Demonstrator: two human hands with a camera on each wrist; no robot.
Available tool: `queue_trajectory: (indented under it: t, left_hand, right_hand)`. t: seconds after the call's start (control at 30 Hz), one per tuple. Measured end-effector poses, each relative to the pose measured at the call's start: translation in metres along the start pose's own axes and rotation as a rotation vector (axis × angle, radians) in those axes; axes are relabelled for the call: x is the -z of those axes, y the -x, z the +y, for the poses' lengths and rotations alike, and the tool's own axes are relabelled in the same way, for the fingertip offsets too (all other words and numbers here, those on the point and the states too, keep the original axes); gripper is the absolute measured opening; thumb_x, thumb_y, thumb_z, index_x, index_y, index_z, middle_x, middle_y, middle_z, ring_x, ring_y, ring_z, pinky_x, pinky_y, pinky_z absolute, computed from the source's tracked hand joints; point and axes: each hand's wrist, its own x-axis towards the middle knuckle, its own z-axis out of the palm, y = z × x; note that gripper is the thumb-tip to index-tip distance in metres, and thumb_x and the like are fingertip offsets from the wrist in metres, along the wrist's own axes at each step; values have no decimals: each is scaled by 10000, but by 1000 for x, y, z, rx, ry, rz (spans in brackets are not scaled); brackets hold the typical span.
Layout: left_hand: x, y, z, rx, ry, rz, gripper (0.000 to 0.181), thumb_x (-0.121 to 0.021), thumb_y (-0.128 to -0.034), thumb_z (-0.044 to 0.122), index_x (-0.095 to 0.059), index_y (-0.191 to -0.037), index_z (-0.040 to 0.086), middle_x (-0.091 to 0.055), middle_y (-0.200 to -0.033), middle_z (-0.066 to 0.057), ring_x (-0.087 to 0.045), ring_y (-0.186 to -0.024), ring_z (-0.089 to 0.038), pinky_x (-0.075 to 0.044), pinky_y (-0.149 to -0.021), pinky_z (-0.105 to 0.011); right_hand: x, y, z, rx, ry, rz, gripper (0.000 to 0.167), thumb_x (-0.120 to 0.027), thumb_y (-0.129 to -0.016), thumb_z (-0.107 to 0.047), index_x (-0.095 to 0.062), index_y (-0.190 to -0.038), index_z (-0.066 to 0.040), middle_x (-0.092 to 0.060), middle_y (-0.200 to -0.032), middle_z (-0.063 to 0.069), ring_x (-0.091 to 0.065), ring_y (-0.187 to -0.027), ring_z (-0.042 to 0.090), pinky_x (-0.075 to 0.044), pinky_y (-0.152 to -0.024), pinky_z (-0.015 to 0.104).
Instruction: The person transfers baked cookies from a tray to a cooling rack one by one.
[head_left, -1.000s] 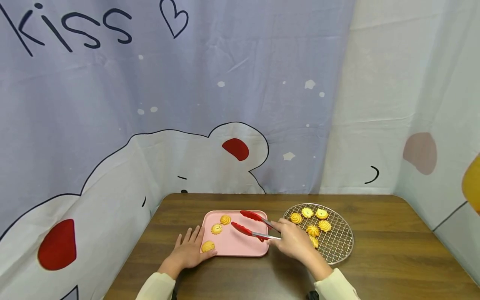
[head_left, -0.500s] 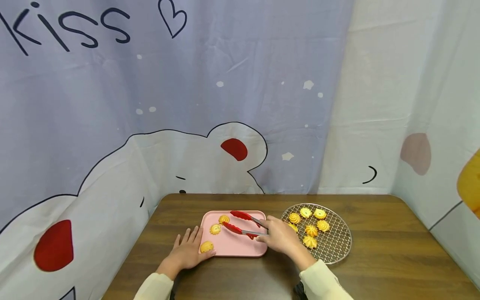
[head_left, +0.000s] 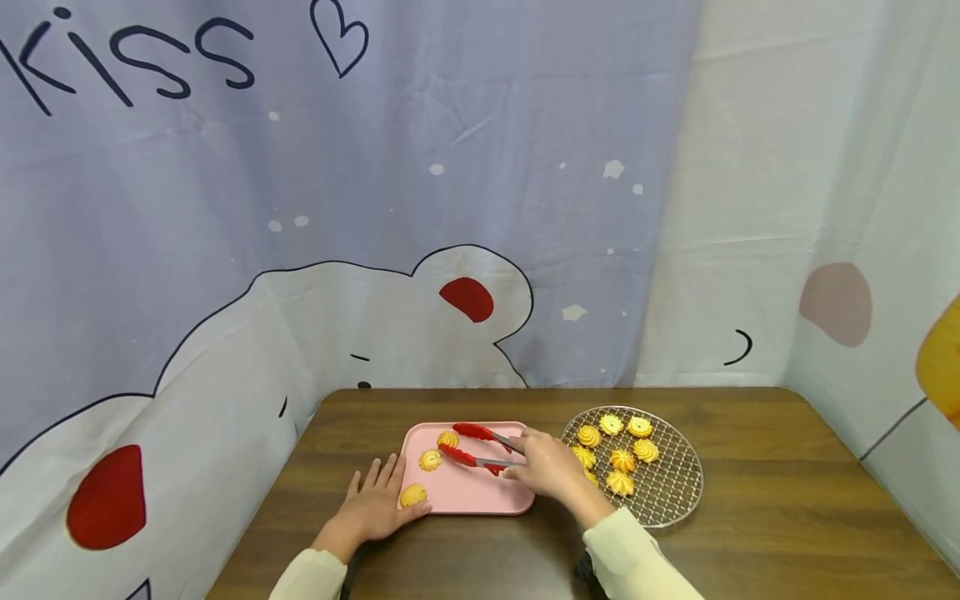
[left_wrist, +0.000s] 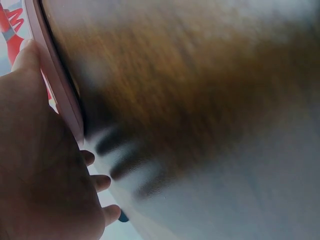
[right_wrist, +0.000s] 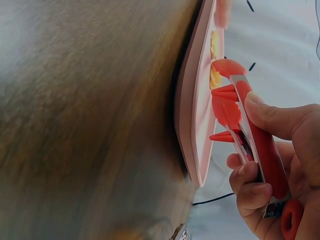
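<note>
My right hand (head_left: 553, 468) grips a pair of red-tipped metal tongs (right_wrist: 262, 140), thumb on one arm and fingers curled round the other. The tongs reach over a pink tray (head_left: 491, 502), their tips spread apart. Between or just beside those tips lies a swirled cookie (head_left: 447, 439); contact cannot be made out. Two other cookies sit on the tray, a flower-shaped cookie (head_left: 430, 460) and a rounder cookie (head_left: 413, 495) near the front left corner. At the tray's left edge my left hand (head_left: 371, 507) rests with straight fingers, its thumb (left_wrist: 27, 57) along the rim.
To the right, a round wire rack (head_left: 678, 493) stands on the wooden table (head_left: 780, 483) with several piped cookies on it, some partly hidden by my right hand. A printed curtain (head_left: 450, 208) hangs behind the table.
My right hand and the tongs have moved left over the tray, from its right side to the swirled cookie. More cookies on the rack have come into sight. The left hand stays put.
</note>
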Motion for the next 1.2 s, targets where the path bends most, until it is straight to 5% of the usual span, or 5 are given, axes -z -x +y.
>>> queue_trajectory:
  t: [0.67, 1.2]
  left_hand:
    - [-2, -2, -2, 16, 2, 0, 1080, -474, -883, 804, -233, -1611, 44, -232, -1661, -185, -170, -1518, -461, -66, -1171, -702]
    - [-5, -4, -4, -1, 20, 6, 1152, -438, -852, 859, -193, -1616, 31, -200, -1667, -196, -116, -1531, -458, -16, -1182, -685]
  right_hand:
    - [-4, -14, -7, -53, -30, -61, 480, -859, -803, -380, -758, -1219, -163, -669, -971, 9, -554, -685, 179, -441, -553, 364]
    - [-8, -6, -6, -28, 3, -6, 509, -837, -826, -383, -725, -1292, -212, -634, -953, -23, -564, -679, 174, -445, -552, 348]
